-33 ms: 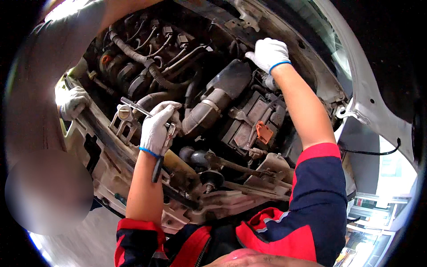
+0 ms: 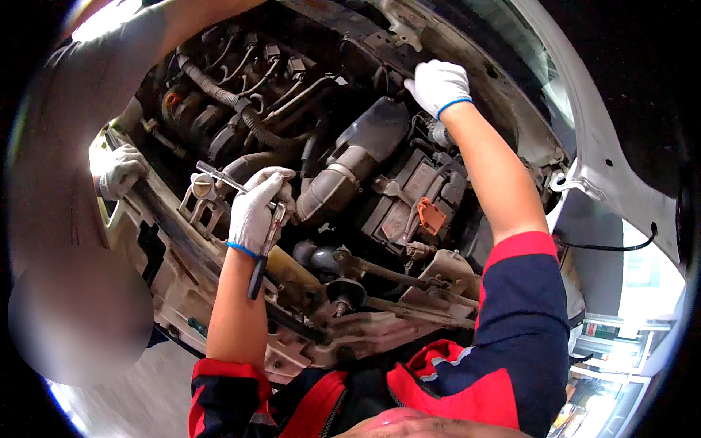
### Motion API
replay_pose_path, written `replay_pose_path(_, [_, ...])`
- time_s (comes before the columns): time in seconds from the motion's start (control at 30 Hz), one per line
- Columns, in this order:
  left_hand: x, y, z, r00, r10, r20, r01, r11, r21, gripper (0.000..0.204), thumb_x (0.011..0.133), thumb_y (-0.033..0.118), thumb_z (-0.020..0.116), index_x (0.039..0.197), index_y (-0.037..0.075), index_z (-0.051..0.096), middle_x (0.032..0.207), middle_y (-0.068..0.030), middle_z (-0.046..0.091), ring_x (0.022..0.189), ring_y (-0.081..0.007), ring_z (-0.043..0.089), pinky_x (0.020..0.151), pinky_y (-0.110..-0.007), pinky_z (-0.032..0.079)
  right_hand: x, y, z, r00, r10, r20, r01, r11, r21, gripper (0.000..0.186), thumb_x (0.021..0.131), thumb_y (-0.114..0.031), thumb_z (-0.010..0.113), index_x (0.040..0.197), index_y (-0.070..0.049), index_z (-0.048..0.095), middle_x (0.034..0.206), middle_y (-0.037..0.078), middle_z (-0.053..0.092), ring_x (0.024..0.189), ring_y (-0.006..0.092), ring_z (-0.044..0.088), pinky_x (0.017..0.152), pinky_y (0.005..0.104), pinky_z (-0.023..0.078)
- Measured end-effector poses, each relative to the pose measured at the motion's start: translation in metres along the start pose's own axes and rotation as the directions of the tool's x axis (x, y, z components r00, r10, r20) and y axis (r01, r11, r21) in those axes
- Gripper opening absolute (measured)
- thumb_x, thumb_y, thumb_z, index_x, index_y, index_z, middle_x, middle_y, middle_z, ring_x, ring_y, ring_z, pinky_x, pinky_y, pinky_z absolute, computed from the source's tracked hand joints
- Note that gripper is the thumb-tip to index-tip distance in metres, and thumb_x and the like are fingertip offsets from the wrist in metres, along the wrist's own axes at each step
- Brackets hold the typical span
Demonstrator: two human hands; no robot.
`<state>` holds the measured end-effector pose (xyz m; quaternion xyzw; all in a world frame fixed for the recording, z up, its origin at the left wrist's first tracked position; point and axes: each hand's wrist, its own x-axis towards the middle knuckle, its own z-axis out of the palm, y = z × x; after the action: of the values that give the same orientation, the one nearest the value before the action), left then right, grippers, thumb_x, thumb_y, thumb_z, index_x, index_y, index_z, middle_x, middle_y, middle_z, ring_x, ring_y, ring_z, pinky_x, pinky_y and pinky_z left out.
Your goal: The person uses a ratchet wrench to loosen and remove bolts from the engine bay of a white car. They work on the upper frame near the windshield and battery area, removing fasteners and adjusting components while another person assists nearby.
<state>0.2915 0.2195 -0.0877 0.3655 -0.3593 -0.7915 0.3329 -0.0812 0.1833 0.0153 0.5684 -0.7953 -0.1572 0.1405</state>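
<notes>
My left hand (image 2: 255,208), in a white glove with a blue cuff, is closed around a ratchet wrench (image 2: 257,274). Its black handle hangs down past my wrist, and a silver bar (image 2: 223,177) sticks out of my grip toward the upper left. My fingers hide whether bar and wrench are joined. My right hand (image 2: 440,87), gloved alike, reaches to the far side of the engine bay beyond the battery (image 2: 405,193). Its fingers are curled, and whatever they hold is hidden. Left of it lies a black air box (image 2: 378,125) with a ribbed intake duct (image 2: 339,182).
At the left, another person's gloved hand (image 2: 120,171) rests on the front edge of the bay. An orange cover (image 2: 431,216) sits on the battery. Hoses (image 2: 219,87) and wires cross the engine. The raised hood (image 2: 621,168) curves along the right.
My right hand has shifted very slightly to the left. My left hand keeps its hold on the ratchet wrench in nearly the same place.
</notes>
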Motion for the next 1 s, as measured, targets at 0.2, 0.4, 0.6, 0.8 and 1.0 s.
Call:
replay_pose_path(0.2, [0.000, -0.002, 0.000, 1.000, -0.017, -0.017, 0.017, 1.000, 0.007, 0.021, 0.101, 0.019, 0.053, 0.109, 0.002, 0.064, 0.074, -0.0020, 0.057, 0.058, -0.0116, 0.055, 0.048, -0.024, 0.040, 0.023, 0.069, 0.003, 0.958, -0.229, 0.170, -0.047, 0.462, 0.886, 0.042, 0.086, -0.018, 0.055, 0.121, 0.003, 0.066, 0.124, 0.023, 0.066, 0.109, 0.0342, 0.067, 0.098, 0.0413, 0.050])
replay_pose_path(0.4, [0.001, -0.007, 0.001, 0.996, -0.071, -0.048, 0.072, 0.997, 0.036, 0.020, 0.100, 0.016, 0.053, 0.106, 0.001, 0.064, 0.074, -0.0033, 0.057, 0.057, -0.0128, 0.054, 0.049, -0.025, 0.041, 0.087, 0.074, 0.068, 0.942, -0.323, -0.092, 0.306, 0.939, -0.160, 0.046, 0.092, -0.006, 0.046, 0.136, -0.009, 0.058, 0.136, 0.021, 0.059, 0.120, 0.0372, 0.062, 0.101, 0.0430, 0.051])
replay_pose_path(0.6, [0.002, 0.002, 0.008, 0.985, -0.164, -0.055, 0.165, 0.986, 0.019, 0.020, 0.100, 0.015, 0.054, 0.106, -0.001, 0.065, 0.073, -0.0053, 0.058, 0.058, -0.0132, 0.055, 0.050, -0.025, 0.043, 0.133, 0.090, 0.097, 0.999, 0.016, -0.028, -0.013, 0.996, 0.092, 0.040, 0.091, -0.012, 0.055, 0.130, -0.004, 0.058, 0.131, 0.025, 0.059, 0.116, 0.0415, 0.059, 0.101, 0.0468, 0.049])
replay_pose_path(0.8, [-0.003, 0.001, 0.004, 0.990, -0.115, -0.079, 0.120, 0.991, 0.065, 0.021, 0.098, 0.015, 0.057, 0.107, -0.002, 0.064, 0.071, -0.0051, 0.057, 0.058, -0.0142, 0.055, 0.052, -0.026, 0.044, 0.148, 0.069, 0.125, 0.971, -0.229, -0.062, 0.208, 0.948, -0.240, 0.049, 0.093, -0.015, 0.056, 0.140, -0.001, 0.050, 0.140, 0.026, 0.053, 0.128, 0.0393, 0.052, 0.108, 0.0435, 0.044])
replay_pose_path(1.0, [0.008, -0.007, 0.013, 0.996, -0.085, -0.033, 0.087, 0.995, 0.047, 0.022, 0.099, 0.017, 0.056, 0.107, -0.001, 0.065, 0.070, -0.0050, 0.057, 0.057, -0.0143, 0.055, 0.051, -0.025, 0.043, 0.190, 0.139, 0.159, 0.901, -0.220, -0.374, 0.178, 0.974, -0.144, 0.040, 0.093, -0.018, 0.059, 0.130, -0.001, 0.057, 0.129, 0.027, 0.059, 0.121, 0.0411, 0.056, 0.100, 0.0453, 0.049])
